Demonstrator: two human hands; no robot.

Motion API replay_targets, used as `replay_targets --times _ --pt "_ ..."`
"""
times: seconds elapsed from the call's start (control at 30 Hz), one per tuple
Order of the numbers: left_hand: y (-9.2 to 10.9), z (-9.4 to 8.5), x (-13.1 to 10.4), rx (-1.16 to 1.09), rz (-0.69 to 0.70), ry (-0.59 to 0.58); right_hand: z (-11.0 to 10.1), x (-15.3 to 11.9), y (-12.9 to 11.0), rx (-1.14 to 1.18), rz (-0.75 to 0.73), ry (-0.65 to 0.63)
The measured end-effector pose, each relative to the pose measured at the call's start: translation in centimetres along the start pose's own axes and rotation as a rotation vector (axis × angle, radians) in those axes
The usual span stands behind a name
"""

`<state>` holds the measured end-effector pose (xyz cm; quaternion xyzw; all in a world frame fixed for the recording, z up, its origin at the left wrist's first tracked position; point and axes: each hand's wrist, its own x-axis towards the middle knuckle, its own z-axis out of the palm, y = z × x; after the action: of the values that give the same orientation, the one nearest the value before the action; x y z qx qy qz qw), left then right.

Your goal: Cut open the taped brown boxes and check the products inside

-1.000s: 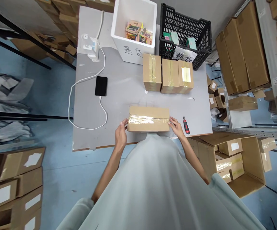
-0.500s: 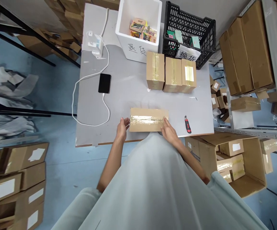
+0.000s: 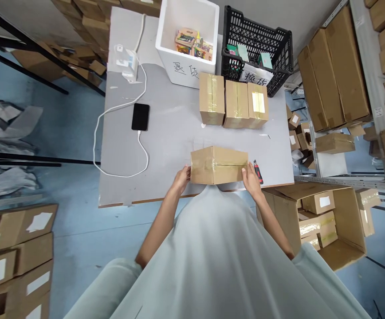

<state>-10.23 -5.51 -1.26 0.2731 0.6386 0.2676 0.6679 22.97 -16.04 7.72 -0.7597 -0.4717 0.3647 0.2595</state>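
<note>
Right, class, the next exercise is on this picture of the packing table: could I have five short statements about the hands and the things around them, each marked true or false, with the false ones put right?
1. The left hand and right hand are at opposite ends of the carton. True.
2. The cutter lies by the left hand. False: the cutter lies by the right hand.
3. A white cable is plugged into the black device. True.
4. The white bin stands to the right of the black crate. False: the white bin stands to its left.
5. Of the three boxes side by side, only one shows a white label. True.
</note>
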Motion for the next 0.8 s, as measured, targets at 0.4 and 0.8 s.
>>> replay_targets --times 0.4,0.8 --pt "4.2 1.4 -5.8 0.040 0.328 0.030 2.5 -2.4 -6.3 0.245 0.018 -0.097" --pt "4.4 -3.3 -8.7 0.111 0.375 0.117 5.2 -3.0 -8.7 0.089 -0.198 -0.080"
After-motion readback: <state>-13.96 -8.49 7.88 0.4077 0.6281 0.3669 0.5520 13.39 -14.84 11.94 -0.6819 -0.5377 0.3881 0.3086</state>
